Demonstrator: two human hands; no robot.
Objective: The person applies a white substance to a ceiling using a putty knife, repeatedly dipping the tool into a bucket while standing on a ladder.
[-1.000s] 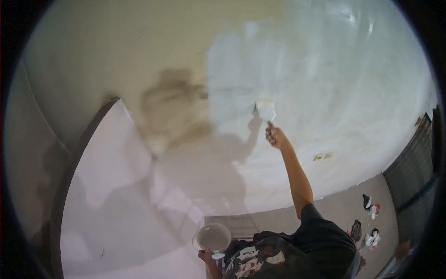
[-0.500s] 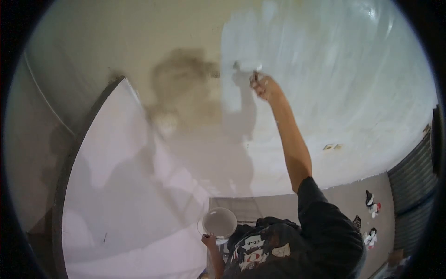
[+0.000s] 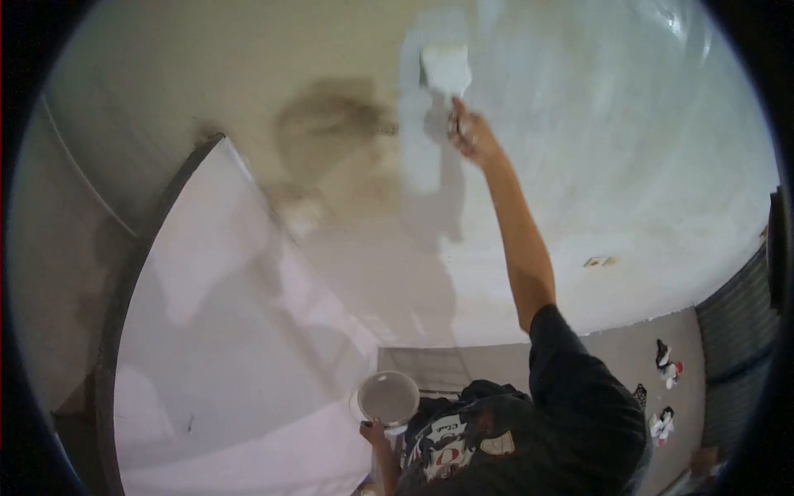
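Observation:
My right hand [image 3: 471, 134] is closed round the handle of a wide paintbrush [image 3: 447, 73], its arm stretched up toward the wall. The brush's broad white head points upward, at or close to the wall, near the left edge of the whitish painted area [image 3: 562, 174]. Left of that edge the wall is a bare tan-yellow surface [image 3: 207, 58]. Low down beside my body, my left hand [image 3: 374, 431] grips the near rim of a round bucket [image 3: 389, 374]. Greyish-white content shows inside the bucket.
A pale partition [image 3: 240, 331] with a dark edge rises on the left. Wall sockets [image 3: 594, 262] sit at the right. Footwear [image 3: 662, 426] lies on the floor [image 3: 608, 339] near a corrugated metal panel [image 3: 740, 355]. My shadow falls across the wall.
The paintbrush has moved up the wall, and its head now points upward with its broad face showing. My right hand has risen slightly. My left hand still holds the bucket.

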